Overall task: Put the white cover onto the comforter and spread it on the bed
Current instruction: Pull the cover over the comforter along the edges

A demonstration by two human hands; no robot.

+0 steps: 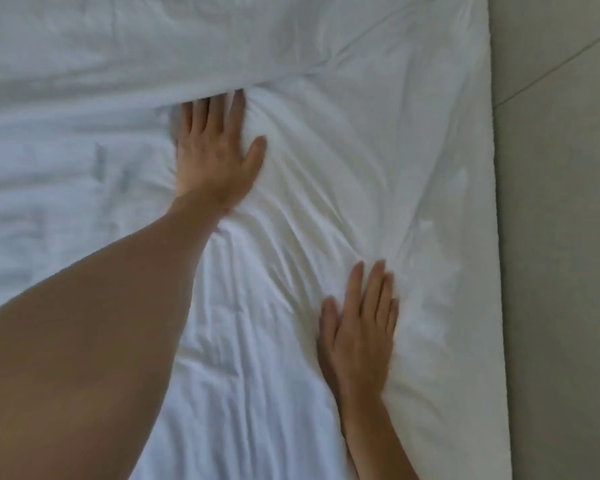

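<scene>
White cloth filled nearly the whole view: soft, matte, thin fabric lying in long shallow wrinkles that fanned between the two hands. This was the white cover [326,209], spread flat with a padded fullness beneath that suggested the comforter inside, though no part of the comforter itself showed. Above the left hand [215,157] a thick folded edge [153,74] of white fabric ran as a band across the top of the view; whether it was the cover's own turned-back layer or other bedding could not be told.

Two bare hands were counted, and two forearms. The left hand lay flat on the cover, fingers straight and close together, thumb splayed to the side, its fingertips slipped just under the folded edge and hidden there. The right hand [359,327], nearer the viewer than the left hand, pressed palm-down with fingers straight and slightly spread. Both were blurred.

Right of the right hand, the cover ended in a straight, rounded border, beyond which lay a smooth grey-beige floor [561,237] with one faint seam line.
</scene>
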